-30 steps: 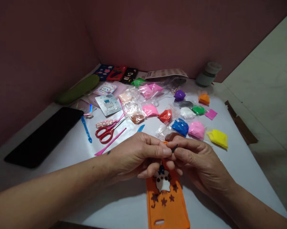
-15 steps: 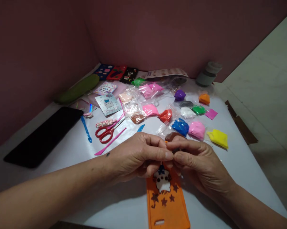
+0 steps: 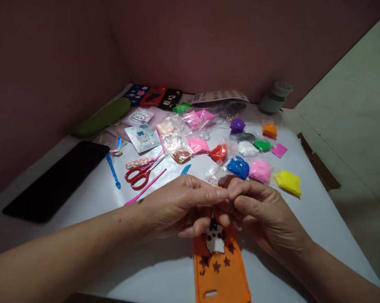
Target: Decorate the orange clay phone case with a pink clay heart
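My right hand [image 3: 262, 206] pinches a small piece of dark clay [image 3: 231, 206] between thumb and forefinger. My left hand [image 3: 190, 206] meets it from the other side, thumb and forefinger closed at the right fingertips; what they grip, if anything, is hidden. Below both hands lies an orange phone case [image 3: 223, 277] with a white cat face [image 3: 215, 244], a blue bow and several dark brown stars. The hands cover its upper end. Just behind the right fingers, a brown clay lump [image 3: 227, 181] is partly hidden.
Several clay packets spread beyond the hands, including blue [image 3: 238, 167], pink [image 3: 260, 171] and yellow [image 3: 289, 183]. Red-handled scissors [image 3: 138, 176], a pink modelling tool [image 3: 148, 185] and a black phone-like slab [image 3: 57, 181] lie left. A lidded jar [image 3: 273, 101] stands at the back right.
My left thumb has lifted slightly and its lower fingers have spread a little. The dark piece in my right fingers shows more clearly. The phone case stays beneath the hands.
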The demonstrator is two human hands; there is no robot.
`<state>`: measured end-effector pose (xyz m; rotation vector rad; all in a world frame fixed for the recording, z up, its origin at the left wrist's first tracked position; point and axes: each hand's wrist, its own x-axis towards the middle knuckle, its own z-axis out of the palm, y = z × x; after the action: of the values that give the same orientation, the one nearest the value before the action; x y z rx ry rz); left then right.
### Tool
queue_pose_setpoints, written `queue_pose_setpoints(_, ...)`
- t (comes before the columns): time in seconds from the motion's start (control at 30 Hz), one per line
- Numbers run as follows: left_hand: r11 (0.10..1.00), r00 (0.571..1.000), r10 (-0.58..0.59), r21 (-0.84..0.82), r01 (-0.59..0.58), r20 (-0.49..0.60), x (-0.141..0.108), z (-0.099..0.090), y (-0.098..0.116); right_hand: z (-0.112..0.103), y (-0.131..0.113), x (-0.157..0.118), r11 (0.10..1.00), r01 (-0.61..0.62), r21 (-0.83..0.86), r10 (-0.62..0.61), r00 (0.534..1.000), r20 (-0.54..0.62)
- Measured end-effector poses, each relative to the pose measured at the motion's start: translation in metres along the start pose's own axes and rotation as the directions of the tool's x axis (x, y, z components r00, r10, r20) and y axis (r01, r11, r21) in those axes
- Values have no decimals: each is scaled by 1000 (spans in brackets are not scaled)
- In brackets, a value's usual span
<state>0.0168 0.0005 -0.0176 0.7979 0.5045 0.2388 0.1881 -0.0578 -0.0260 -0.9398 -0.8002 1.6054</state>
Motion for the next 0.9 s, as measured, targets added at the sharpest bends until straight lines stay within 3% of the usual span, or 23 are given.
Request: queue_pose_setpoints(0.9,999,999,10,-32,-9,36,1,-2,0,-5,0,-1,999,-47,10,47,999,-21)
